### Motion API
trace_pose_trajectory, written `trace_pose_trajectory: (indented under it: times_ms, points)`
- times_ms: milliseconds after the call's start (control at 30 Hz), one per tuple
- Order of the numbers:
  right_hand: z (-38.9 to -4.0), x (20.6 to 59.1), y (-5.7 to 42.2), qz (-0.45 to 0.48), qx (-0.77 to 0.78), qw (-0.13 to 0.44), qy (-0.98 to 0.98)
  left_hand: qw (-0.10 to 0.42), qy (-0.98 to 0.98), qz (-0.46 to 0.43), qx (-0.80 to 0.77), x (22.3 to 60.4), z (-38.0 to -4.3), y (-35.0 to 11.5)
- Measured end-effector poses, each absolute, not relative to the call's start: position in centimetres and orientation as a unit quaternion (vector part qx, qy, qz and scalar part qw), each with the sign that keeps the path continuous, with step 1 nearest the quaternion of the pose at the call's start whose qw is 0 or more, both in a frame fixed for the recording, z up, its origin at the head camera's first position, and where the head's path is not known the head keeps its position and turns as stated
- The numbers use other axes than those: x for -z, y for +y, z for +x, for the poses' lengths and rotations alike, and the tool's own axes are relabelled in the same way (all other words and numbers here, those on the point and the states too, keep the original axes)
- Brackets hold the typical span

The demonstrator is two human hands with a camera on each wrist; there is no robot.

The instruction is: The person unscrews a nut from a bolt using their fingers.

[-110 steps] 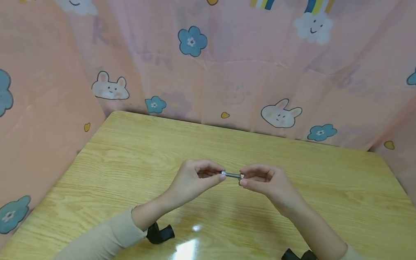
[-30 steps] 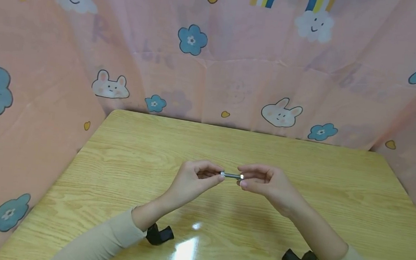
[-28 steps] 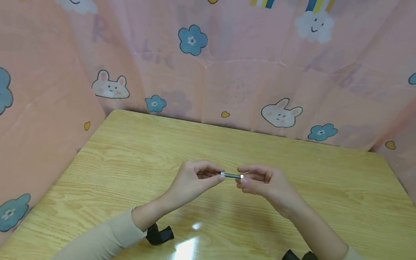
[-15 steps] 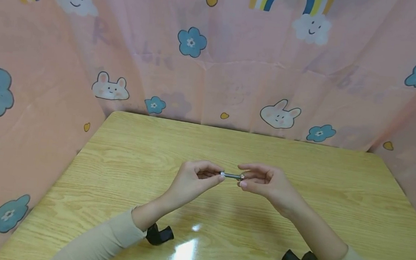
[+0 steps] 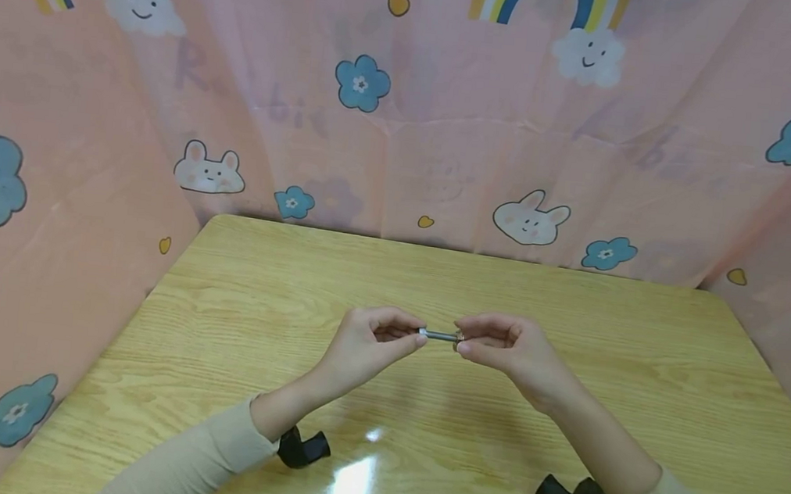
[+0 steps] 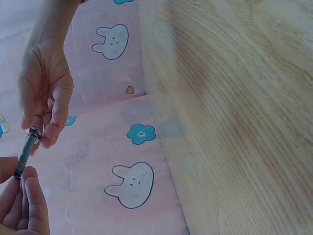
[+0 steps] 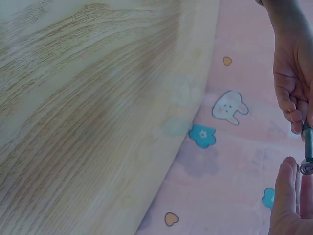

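A silver bolt [image 5: 441, 336] is held level above the table between the two hands, its threaded shaft bare in the middle. My left hand [image 5: 370, 347] pinches the head end between thumb and fingertips. At the other end sits a hex nut [image 6: 33, 133], threaded on near the bolt's tip. My right hand [image 5: 509, 355] has its thumb below and index finger above this nut, pinching it. In the right wrist view the nut's round end shows beside the right fingers [image 7: 285, 188], while the bolt head is mostly covered by the left fingertips.
Under the hands lies a wood-grain table [image 5: 295, 269] with a bright light reflection near its front. A pink printed cloth [image 5: 432, 148] hangs behind it and at both sides. Black wrist mounts [image 5: 303, 448] stick out beside both sleeves.
The right index finger and thumb, parted around the nut half a second ago, have come closer together on it. The left hand and bolt stay in place; the head view has tilted slightly.
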State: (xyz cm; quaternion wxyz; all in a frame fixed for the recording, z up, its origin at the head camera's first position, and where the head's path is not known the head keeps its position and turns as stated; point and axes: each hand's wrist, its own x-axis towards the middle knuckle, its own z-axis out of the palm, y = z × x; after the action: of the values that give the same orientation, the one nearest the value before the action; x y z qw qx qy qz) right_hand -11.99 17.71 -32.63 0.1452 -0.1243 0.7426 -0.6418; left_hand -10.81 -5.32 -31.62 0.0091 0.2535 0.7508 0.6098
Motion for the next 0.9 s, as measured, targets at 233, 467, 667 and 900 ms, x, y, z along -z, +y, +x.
trace_pose_trajectory:
  times_ms: [233, 467, 667, 900]
  points:
    - [-12.07, 32.58, 17.50, -0.119, 0.650, 0.171, 0.731, 0.005, 0.757, 0.247, -0.605, 31.57, -10.75, -5.17]
    - [-11.98, 32.37, 17.51, -0.121, 0.649, 0.139, 0.738, 0.003, 0.755, 0.254, -0.605, 31.53, -10.86, -5.25]
    - [-12.09, 32.55, 17.41, -0.122, 0.651, 0.154, 0.733, 0.002, 0.756, 0.254, -0.604, 31.61, -10.96, -5.26]
    - [-12.09, 32.48, 17.35, -0.120, 0.652, 0.164, 0.730, 0.000, 0.754, 0.256, -0.605, 31.72, -10.95, -5.22]
